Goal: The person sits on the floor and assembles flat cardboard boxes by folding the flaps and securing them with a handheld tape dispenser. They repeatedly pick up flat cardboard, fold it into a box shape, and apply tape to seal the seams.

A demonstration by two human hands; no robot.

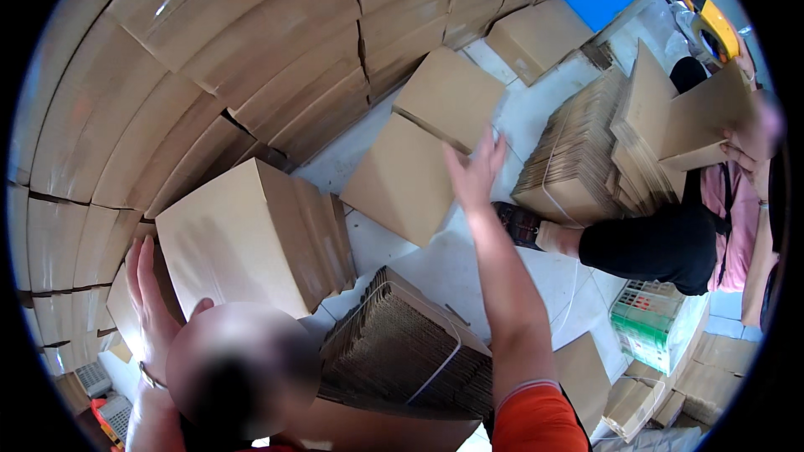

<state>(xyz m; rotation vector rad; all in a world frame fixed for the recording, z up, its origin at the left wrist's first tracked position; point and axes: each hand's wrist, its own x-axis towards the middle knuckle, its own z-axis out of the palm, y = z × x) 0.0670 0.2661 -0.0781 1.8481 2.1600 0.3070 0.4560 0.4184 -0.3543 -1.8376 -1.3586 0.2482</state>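
Note:
A formed cardboard box [226, 238] stands in front of me on the left. My left hand [152, 305] is at its left side, fingers stretched out and thumb near its lower edge; whether the palm presses on it I cannot tell. My right hand [476, 174] is raised with fingers spread, holding nothing. It appears over the right edge of a closed carton [402, 180] on the floor. Below my hands lies a strapped bundle of flattened cartons [402, 347]. A blurred patch hides part of the scene beside my left wrist.
Stacked cartons [285, 50] wall the left and back. At right, a co-worker holds a yellow tape dispenser [710, 23] and an opened carton [708, 117], beside another strapped bundle of flat cartons [569, 146]. Their leg [649, 253] reaches toward my right arm. A green-and-white crate [649, 322] stands lower right.

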